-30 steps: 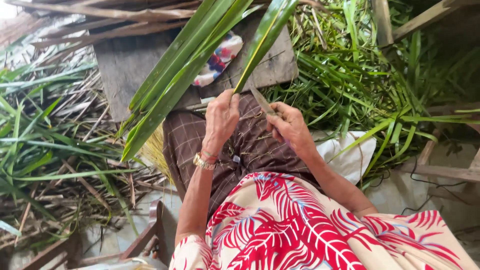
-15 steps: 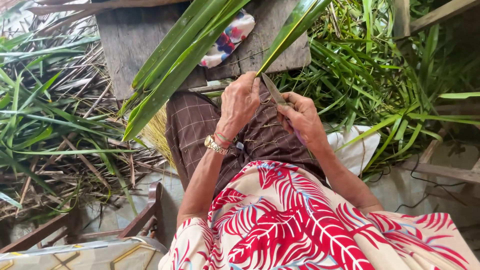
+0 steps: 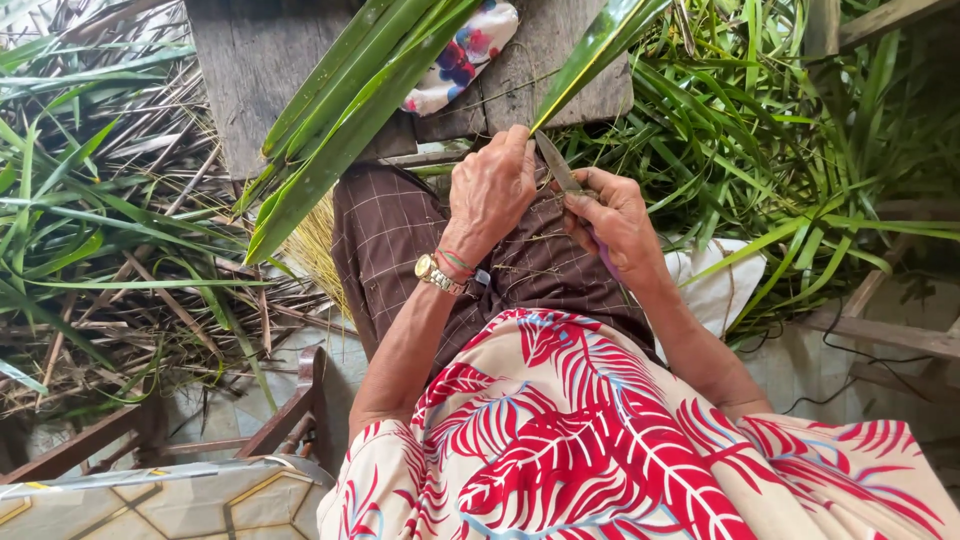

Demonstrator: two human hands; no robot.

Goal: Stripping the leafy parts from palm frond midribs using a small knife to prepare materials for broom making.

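My left hand, with a gold watch on the wrist, pinches the lower end of a long green leaf that slants up to the right. My right hand grips a small knife; its blade points up toward the leaf's end, close beside my left fingers. Both hands are above my lap, which is covered by a brown checked cloth. A bundle of similar long green leaves lies across my left knee.
A weathered wooden board lies ahead with a patterned cloth pouch on it. Heaps of cut green and dry leaves cover the ground on both sides. A white sack sits by my right hip. A wooden chair frame stands at lower left.
Both hands have risen in view, the knife blade closing in on the leaf end my left hand pinches. The view has shifted, showing more of the chair at lower left.
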